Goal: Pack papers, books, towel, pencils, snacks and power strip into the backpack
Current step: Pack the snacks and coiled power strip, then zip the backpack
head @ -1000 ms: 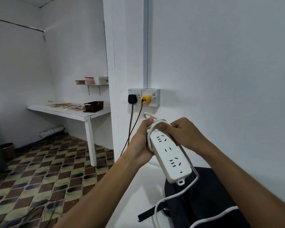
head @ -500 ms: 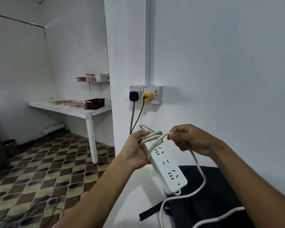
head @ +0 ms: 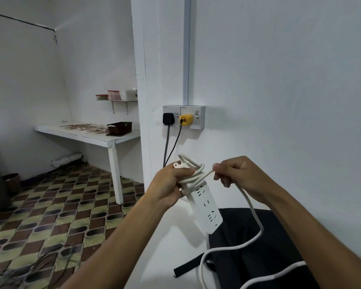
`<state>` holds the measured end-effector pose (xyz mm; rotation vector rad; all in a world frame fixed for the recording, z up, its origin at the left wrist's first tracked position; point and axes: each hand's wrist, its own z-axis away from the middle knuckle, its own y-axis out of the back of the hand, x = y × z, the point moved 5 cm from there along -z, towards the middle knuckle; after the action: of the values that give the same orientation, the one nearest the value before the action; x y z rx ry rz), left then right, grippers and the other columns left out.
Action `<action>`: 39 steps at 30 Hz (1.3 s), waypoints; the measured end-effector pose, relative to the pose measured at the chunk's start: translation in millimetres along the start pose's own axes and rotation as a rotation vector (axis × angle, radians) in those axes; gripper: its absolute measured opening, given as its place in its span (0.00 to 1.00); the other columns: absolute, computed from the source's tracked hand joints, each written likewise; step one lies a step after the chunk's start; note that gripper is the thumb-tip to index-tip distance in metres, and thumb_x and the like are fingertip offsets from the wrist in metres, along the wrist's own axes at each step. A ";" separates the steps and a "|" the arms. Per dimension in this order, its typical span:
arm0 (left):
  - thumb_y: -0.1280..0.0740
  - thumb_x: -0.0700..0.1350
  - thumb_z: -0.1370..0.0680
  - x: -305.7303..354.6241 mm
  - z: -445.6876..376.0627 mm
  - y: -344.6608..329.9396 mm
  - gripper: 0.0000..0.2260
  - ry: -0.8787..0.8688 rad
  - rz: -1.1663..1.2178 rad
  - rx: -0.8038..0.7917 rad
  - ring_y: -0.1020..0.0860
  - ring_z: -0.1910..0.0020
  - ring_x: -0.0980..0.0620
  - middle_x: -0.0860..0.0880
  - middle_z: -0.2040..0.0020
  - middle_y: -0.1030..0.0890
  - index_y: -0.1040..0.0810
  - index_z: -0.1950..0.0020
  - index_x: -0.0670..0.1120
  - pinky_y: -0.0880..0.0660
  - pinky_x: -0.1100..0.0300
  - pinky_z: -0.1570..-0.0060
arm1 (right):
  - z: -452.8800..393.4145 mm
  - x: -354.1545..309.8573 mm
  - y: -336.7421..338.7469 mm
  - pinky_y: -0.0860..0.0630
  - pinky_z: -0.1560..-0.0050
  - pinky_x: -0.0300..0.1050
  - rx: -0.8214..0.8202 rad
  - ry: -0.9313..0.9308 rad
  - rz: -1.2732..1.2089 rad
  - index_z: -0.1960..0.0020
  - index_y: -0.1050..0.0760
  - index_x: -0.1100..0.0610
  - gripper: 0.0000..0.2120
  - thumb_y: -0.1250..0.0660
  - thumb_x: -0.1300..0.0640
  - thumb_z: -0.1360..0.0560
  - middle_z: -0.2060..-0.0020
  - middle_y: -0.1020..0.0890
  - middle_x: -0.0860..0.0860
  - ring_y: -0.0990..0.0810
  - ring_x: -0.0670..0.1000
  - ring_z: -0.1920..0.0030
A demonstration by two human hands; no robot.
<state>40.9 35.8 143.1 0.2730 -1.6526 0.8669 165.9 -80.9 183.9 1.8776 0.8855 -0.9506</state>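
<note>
My left hand (head: 168,185) grips the upper end of a white power strip (head: 205,207), which hangs tilted with its sockets facing me. Turns of its white cord (head: 251,207) lie wrapped round the strip under my left thumb. My right hand (head: 236,174) pinches the cord just right of the strip; the slack loops down past my right forearm. Below the strip lies the black backpack (head: 248,243) on a white surface (head: 154,261), partly hidden by my right arm.
A double wall socket (head: 183,117) holds a black plug and a yellow plug with cables hanging down. A white table (head: 88,135) with a dark tray stands at the left wall, over a patterned tile floor (head: 50,209). A small shelf (head: 117,99) carries containers.
The strip has dropped lower and tilted further. My right hand left the strip's top, pulled the cord out to the right and laid another turn round the strip.
</note>
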 end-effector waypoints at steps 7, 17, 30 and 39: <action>0.34 0.34 0.24 -2.7 6.8 1.1 0.07 -0.007 -0.075 -0.045 0.16 0.59 0.49 0.43 0.55 0.16 0.23 0.48 0.41 0.26 0.52 0.53 | -4.2 2.9 0.0 0.35 0.67 0.39 0.136 -0.026 -0.071 0.65 0.22 0.60 0.15 0.35 0.54 0.22 0.75 0.29 0.49 0.34 0.47 0.71; 0.31 0.36 0.32 -11.4 15.6 2.2 0.14 0.121 0.169 -0.088 0.20 0.52 0.43 0.40 0.50 0.19 0.22 0.47 0.40 0.27 0.44 0.41 | -10.6 3.7 1.8 0.39 0.73 0.38 0.110 0.048 -0.109 0.62 0.21 0.64 0.14 0.34 0.55 0.23 0.76 0.33 0.51 0.38 0.48 0.75; 0.32 0.35 0.25 11.1 15.5 -7.2 0.07 -0.115 0.568 0.263 0.20 0.48 0.42 0.40 0.48 0.21 0.22 0.48 0.39 0.20 0.44 0.54 | -1.1 44.1 -45.5 0.33 0.75 0.39 0.329 -0.053 -0.040 0.54 0.23 0.56 0.12 0.40 0.69 0.23 0.67 0.19 0.53 0.28 0.45 0.79; 0.28 0.41 0.27 40.0 7.0 5.2 0.13 -0.784 -0.455 0.407 0.18 0.52 0.50 0.50 0.51 0.17 0.21 0.44 0.49 0.19 0.49 0.53 | 7.0 8.2 -88.0 0.23 0.52 0.52 0.148 0.041 0.518 0.49 0.21 0.55 0.08 0.38 0.57 0.24 0.58 0.17 0.55 0.19 0.58 0.55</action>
<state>21.3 45.6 177.7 1.3548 -1.9728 0.7751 93.7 -49.8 143.0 2.1123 0.3215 -0.6698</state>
